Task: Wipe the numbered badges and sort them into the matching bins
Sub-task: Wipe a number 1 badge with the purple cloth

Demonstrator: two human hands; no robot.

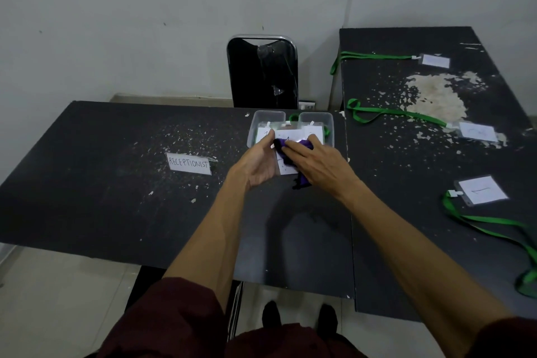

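My left hand grips the badge by its edge to steady it while my right hand, close against it, pinches the purple cloth and rubs its face, with the bins just beyond my fingertips for sorting

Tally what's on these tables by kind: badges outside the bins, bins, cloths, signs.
Badges outside bins: 4
Bins: 2
Cloth: 1
Sign: 1
Total: 8
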